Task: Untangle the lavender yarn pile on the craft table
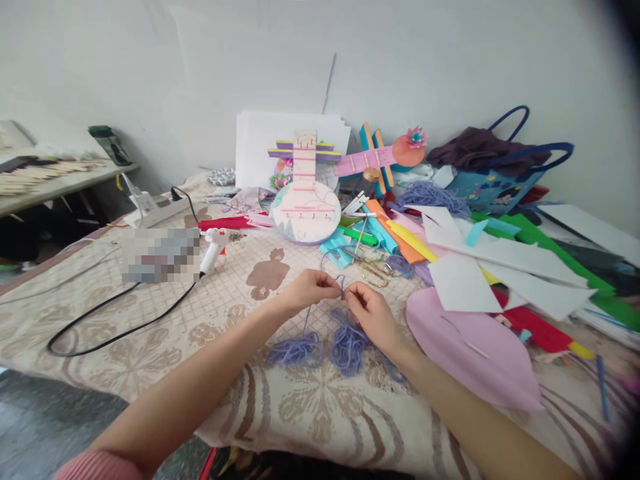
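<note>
Between left hand point(311, 288) and right hand point(369, 311), both pinch blue yarn point(343, 283); fingertips hide the grip.

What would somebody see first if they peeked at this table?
Most likely the two hands in the middle: the left hand and right hand pinch a blue yarn strand between them, with two yarn bundles lying just below on the tablecloth. Next, the pink craft guitar standing behind them, and the bright paper pile spread out on the right.
</note>
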Tool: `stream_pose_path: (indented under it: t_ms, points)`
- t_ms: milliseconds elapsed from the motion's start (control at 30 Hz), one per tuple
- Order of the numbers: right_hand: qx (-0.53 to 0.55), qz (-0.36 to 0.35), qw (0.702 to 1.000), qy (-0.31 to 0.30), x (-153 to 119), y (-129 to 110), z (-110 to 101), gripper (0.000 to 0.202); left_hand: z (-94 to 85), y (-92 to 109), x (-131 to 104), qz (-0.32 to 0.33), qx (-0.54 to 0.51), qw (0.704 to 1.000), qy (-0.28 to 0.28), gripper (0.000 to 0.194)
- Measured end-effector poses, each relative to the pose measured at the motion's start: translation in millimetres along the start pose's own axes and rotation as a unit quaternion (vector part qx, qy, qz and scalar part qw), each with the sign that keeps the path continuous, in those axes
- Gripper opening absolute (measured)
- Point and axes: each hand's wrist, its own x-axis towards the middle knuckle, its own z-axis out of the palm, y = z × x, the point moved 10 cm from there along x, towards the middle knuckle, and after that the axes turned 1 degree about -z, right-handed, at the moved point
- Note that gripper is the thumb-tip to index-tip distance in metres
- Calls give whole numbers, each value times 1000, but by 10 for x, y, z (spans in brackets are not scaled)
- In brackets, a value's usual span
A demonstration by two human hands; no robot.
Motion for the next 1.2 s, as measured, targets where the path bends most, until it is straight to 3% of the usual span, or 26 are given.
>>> stream_pose_path:
  t_ms: [400,633,933,1067,1200]
  points:
    - [-5,-11,1000,8,7,-2,-14,14,-13,-20,24,19,9,1000,-15,16]
    - [0,-19,1000,-9,23,-23,-17,16,-60,-30,42,20,22,999,18,17]
    - [-93,-40,995,-1,26,-126,-237,17,-166,1,-9,-16,26,998,61,19]
    - [-87,-63,994,-20,-67,-299,-165,16,-83,-34,7,-26,7,999,27,17]
    - [-158,-95,982,-46,-177,-417,10,15,0,-75,3,-44,-76,996,4,18]
